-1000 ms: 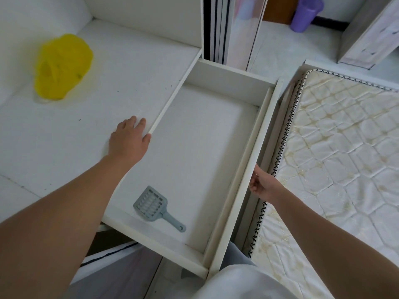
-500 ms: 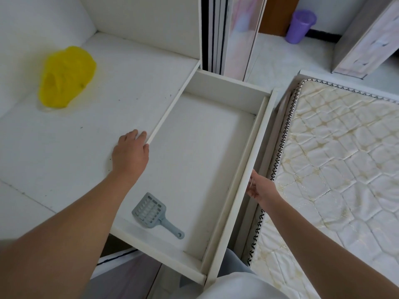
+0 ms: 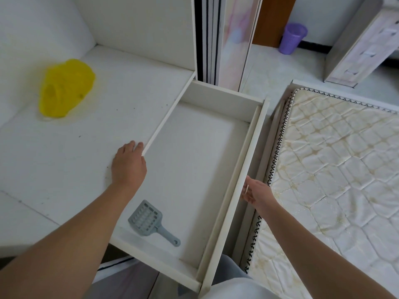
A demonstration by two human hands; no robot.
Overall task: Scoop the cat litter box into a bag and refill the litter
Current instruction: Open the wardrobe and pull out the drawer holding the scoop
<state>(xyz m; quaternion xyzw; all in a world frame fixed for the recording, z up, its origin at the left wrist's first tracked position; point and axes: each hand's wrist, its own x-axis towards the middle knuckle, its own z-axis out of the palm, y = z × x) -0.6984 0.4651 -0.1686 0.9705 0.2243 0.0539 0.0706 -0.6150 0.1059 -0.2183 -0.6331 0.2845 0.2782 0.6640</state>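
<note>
A grey slotted litter scoop (image 3: 151, 222) lies in the near left corner of a pulled-out white drawer (image 3: 235, 206). The drawer holds nothing else that I can see. A crumpled yellow plastic bag (image 3: 64, 88) sits on the white platform (image 3: 64, 158) to the far left. My left hand (image 3: 128, 166) rests flat on the platform, fingertips at the drawer's left side rail. My right hand (image 3: 253, 194) is at the outer face of the drawer's front panel, fingers fairly straight and holding nothing. No litter box is in view.
A bare quilted mattress (image 3: 334, 169) lies right of the drawer, close to its front panel. Upright boards (image 3: 218, 39) stand behind the drawer. A purple basket (image 3: 291, 39) stands on the tiled floor far back. Dark specks dot the platform.
My right hand has loosened from its grip on the drawer's front panel, and the fingers are now straighter. My left hand has stayed at the drawer's side rail.
</note>
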